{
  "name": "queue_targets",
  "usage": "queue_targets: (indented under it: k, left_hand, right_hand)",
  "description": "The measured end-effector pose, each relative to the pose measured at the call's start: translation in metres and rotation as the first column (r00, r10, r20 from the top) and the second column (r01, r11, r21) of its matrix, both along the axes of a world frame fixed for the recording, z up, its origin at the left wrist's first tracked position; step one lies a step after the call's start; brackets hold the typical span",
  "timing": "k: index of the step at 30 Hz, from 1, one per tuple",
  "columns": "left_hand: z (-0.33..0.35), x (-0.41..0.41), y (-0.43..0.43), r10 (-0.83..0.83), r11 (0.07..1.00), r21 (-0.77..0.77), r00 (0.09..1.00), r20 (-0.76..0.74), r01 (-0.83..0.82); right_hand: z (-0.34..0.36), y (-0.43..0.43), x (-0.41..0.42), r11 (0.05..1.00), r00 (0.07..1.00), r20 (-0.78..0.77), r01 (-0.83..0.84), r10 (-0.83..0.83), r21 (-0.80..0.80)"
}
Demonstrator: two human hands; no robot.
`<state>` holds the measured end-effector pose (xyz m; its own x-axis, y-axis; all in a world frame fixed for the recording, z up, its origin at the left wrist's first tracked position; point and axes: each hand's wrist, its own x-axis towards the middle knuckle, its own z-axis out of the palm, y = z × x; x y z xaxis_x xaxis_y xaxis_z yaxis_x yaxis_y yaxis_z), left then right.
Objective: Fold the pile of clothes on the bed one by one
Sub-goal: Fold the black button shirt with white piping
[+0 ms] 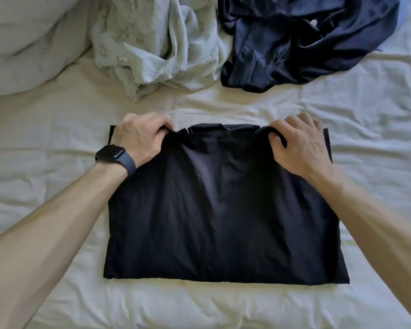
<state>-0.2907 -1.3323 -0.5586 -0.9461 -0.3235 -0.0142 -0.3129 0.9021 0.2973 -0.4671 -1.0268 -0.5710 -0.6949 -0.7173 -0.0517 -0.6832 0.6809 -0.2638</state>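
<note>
Soft, diffuse light, moderately bright; the sheet reads whiter and cooler at the right, yellower at the left; shadows are faint, lying only in its creases; the black garment is so dark that its folds barely show; the navy cloth carries a mild sheen; wide-angle stretch swells the forearms toward the lower corners; the pillow at top left looks slightly soft.

The left forearm and right forearm are bare. A smartwatch with a black rounded-square face and dark blue band wraps the wrist just behind the left hand.
</note>
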Motion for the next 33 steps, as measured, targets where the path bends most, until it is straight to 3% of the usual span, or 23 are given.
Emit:
queue_targets:
  k: [3, 6, 8, 10, 13, 15, 17, 21, 24, 27, 29, 31, 33]
  left_hand:
    - [-0.003, -0.01, -0.002, 0.097, 0.995, 0.033, 0.994, -0.052, -0.096]
    - [-0.018, -0.021, 0.003, 0.179, 0.975, 0.109, 0.976, 0.124, -0.193]
    - [-0.025, -0.019, 0.013, 0.231, 0.966, 0.067, 0.95, 0.21, -0.249]
    - [-0.025, -0.01, 0.032, 0.259, 0.966, -0.013, 0.957, 0.131, -0.259]
    - [-0.031, 0.016, 0.089, 0.139, 0.99, -0.011, 0.99, 0.012, -0.139]
    - [-0.043, 0.041, 0.132, -0.012, 1.0, 0.016, 0.997, 0.082, 0.011]
    - [-0.061, 0.065, 0.148, -0.077, 0.996, -0.031, 0.973, 0.216, 0.086]
    - [-0.085, 0.094, 0.097, 0.191, 0.981, -0.113, 0.908, 0.373, -0.16]
    - [-0.086, 0.084, 0.074, 0.165, 0.981, -0.147, 0.949, 0.269, -0.129]
    - [-0.073, 0.041, 0.097, 0.058, 0.992, -0.123, 0.983, 0.174, -0.036]
    - [-0.072, 0.02, 0.107, -0.01, 0.991, -0.124, 0.973, 0.23, 0.04]
    - [-0.08, 0.009, 0.089, 0.022, 0.991, -0.129, 0.945, 0.327, 0.022]
    - [-0.092, 0.009, 0.053, 0.157, 0.984, -0.137, 0.931, 0.329, -0.118]
  right_hand:
    - [-0.009, -0.008, -0.012, 0.999, 0.999, 0.001, 0.047, -0.047, 0.004]
    - [-0.023, -0.013, -0.013, 0.979, 0.983, 0.079, 0.157, -0.168, 0.126]
    - [-0.026, -0.01, -0.001, 0.958, 0.952, 0.128, 0.268, -0.279, 0.101]
    - [-0.023, -0.006, 0.023, 0.948, 0.946, 0.086, 0.317, -0.314, -0.022]
    - [-0.026, -0.004, 0.081, 0.979, 0.984, -0.009, 0.176, -0.178, -0.105]
    - [-0.035, -0.001, 0.118, 1.0, 1.0, 0.019, 0.001, -0.002, 0.015]
    - [-0.048, 0.006, 0.12, 0.983, 0.999, 0.027, -0.046, 0.042, 0.177]
    - [-0.063, 0.022, 0.064, 0.872, 0.924, 0.087, 0.318, -0.373, 0.373]
    - [-0.058, 0.013, 0.059, 0.858, 0.904, 0.029, 0.393, -0.426, 0.329]
    - [-0.048, -0.02, 0.09, 0.96, 0.977, 0.037, 0.198, -0.209, 0.197]
    - [-0.051, -0.034, 0.101, 0.977, 0.994, 0.057, 0.086, -0.099, 0.196]
    - [-0.061, -0.036, 0.088, 0.958, 0.975, 0.13, 0.144, -0.18, 0.248]
    - [-0.071, -0.021, 0.065, 0.9, 0.918, 0.175, 0.286, -0.355, 0.329]
